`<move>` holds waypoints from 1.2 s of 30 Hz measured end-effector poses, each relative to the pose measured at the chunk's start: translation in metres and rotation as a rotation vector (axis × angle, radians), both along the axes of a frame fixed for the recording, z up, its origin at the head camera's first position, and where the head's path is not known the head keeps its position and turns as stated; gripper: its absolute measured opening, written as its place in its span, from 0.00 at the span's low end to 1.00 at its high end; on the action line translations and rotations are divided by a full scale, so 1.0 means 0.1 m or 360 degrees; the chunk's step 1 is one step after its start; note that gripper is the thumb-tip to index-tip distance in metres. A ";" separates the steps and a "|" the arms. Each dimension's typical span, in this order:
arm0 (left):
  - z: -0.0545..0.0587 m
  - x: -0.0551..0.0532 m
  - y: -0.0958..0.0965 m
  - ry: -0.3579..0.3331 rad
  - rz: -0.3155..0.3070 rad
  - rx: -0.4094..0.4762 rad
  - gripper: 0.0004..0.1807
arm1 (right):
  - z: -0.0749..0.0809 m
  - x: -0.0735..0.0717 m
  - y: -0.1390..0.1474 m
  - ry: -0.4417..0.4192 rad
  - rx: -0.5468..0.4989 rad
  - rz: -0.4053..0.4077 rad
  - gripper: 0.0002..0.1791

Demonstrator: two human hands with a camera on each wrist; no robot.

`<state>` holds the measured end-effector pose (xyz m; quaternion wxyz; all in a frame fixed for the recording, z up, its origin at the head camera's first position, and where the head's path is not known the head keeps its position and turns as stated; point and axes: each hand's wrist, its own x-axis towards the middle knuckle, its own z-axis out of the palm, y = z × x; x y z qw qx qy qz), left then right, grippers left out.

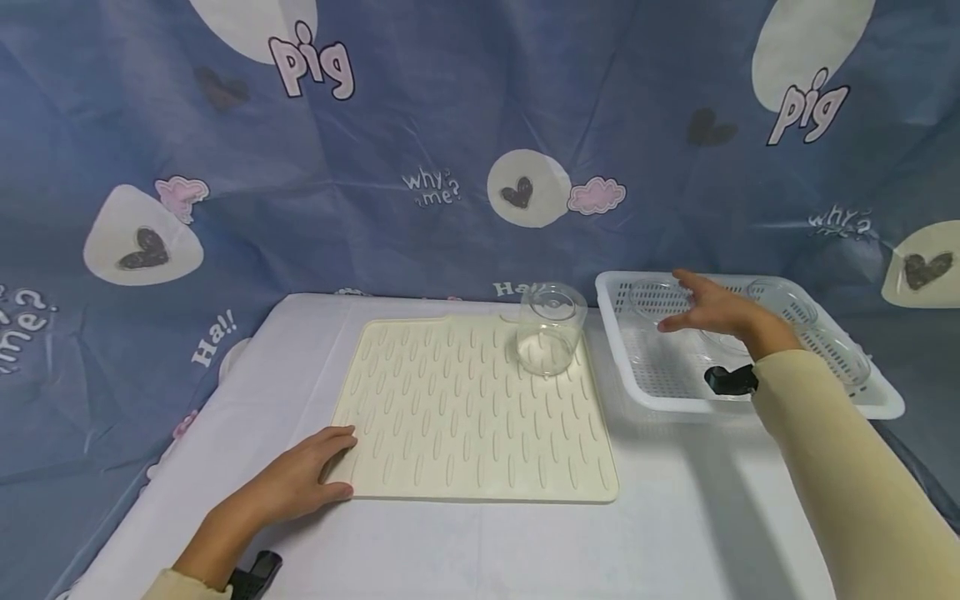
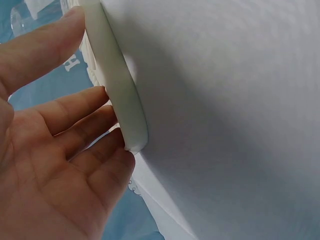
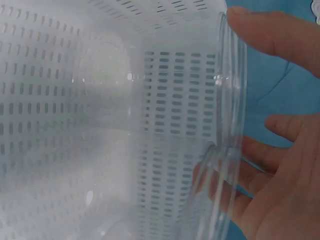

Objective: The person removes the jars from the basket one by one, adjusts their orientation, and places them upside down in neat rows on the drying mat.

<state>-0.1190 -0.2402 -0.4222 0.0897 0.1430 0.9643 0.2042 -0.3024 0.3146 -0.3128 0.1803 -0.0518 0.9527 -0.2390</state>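
Leftward, the left hand (image 1: 296,477) lies at the near left corner of the cream mat (image 1: 465,417); fingers loosely extended, tips touching the edge, gripping nothing; mat looks rubbery and bendable, ridged face likely grippy, best lifted by an edge; on its far right part, between the hands, stands a clear cup (image 1: 551,333), seemingly mouth-down; probably light, smooth, slick, glass or plastic cannot be told; side wall the place to take hold; next, below the right hand (image 1: 723,315), the white basket (image 1: 697,407); perforated, fairly stiff by its look, rim a natural hold; right hand spread wide, thumb and fingers about the rim of a clear vessel (image 3: 230,90) in the basket, firm contact cannot be told; likely slippery, breakable if glass, so an even hold across the rim suits; more clear vessels (image 1: 783,302) just beyond that wrist.

Writing only on the patterned cloth (image 1: 450,100) beyond both hands; left to right, a cut-off "me?", "Ha!!", "pig", "why me?", "Ha" partly hidden, "pig", "why me?"; no label legible on vessels or basket.
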 end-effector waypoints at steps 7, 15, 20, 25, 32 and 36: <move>0.00 0.00 -0.01 -0.0014 0.0005 0.0014 0.37 | -0.10 -0.05 0.03 -0.0104 -0.0057 -0.0117 0.64; 0.01 0.00 -0.01 -0.0007 -0.0001 0.0001 0.37 | -0.17 -0.05 0.03 -0.0097 -0.0115 -0.0129 0.67; 0.02 -0.01 -0.01 -0.0018 0.0004 0.0001 0.37 | -0.21 -0.07 0.01 -0.0060 -0.0106 -0.0146 0.68; 0.02 0.01 0.01 -0.0020 0.0005 0.0009 0.37 | -0.24 -0.08 0.01 -0.0055 -0.0105 -0.0159 0.68; 0.00 0.02 0.01 -0.0017 0.0003 0.0016 0.36 | -0.25 -0.09 0.01 0.0042 -0.0108 -0.0121 0.69; -0.01 0.02 0.00 -0.0007 -0.0004 0.0020 0.36 | -0.22 -0.08 0.00 0.0066 -0.0115 -0.0109 0.69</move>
